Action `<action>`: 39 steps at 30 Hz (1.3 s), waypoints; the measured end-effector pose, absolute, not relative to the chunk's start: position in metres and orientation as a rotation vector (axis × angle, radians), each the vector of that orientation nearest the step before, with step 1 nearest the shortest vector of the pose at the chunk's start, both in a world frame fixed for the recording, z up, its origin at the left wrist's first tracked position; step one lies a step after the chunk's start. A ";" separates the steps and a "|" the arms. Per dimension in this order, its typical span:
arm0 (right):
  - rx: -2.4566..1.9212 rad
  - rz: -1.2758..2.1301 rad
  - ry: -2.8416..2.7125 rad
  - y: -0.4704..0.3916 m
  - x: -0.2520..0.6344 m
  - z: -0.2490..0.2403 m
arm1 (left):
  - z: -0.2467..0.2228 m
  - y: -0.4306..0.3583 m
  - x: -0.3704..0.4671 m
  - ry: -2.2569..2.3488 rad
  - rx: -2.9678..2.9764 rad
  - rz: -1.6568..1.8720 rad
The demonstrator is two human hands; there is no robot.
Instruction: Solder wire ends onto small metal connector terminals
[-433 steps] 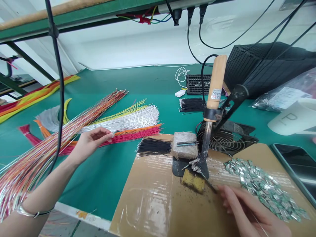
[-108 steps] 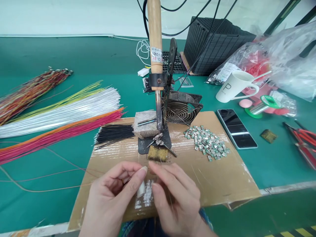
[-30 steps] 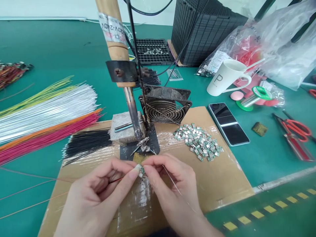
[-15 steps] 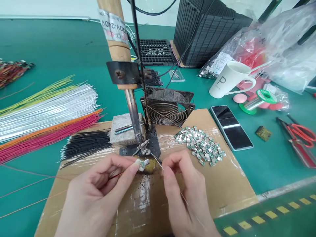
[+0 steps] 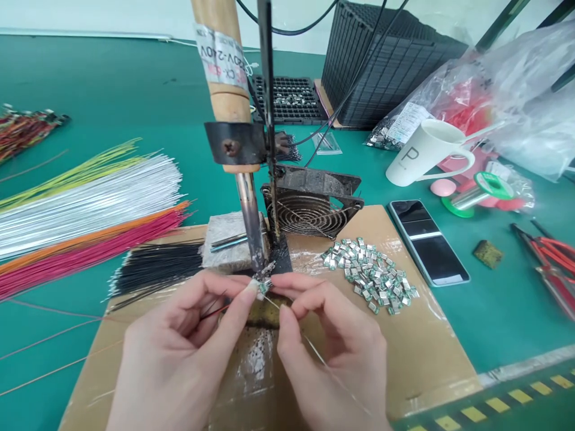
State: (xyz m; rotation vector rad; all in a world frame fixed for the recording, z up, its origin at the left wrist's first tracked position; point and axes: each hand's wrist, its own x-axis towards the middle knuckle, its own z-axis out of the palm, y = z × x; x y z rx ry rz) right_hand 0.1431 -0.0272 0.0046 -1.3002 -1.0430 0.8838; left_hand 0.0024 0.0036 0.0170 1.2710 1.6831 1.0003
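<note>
In my left hand, thumb and forefinger pinch a small circuit board with a metal connector. A red wire trails from it under the fingers. My right hand pinches a thin pale wire, its tip at the board and its length running down across the palm; whether it is solder or coated wire I cannot tell. The board is right under the tip of a soldering iron clamped upright in a stand. Behind the fingers lies a dirty yellowish sponge.
A pile of small connector boards lies on the cardboard to the right, beside a phone. A small fan stands behind. White wires and black wires lie left. A mug and solder spool are right.
My right hand has moved left and up to my left hand, bringing the pale wire's tip to the board. The board now sits closer to the iron's tip. The view has shifted slightly.
</note>
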 end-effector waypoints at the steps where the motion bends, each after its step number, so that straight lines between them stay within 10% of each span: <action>1: -1.300 0.882 -1.042 -0.026 0.144 0.005 | 0.017 0.004 0.003 1.684 1.281 1.005; 39: -1.162 0.868 -1.013 -0.015 0.143 0.006 | 0.008 0.003 0.005 1.668 1.288 1.192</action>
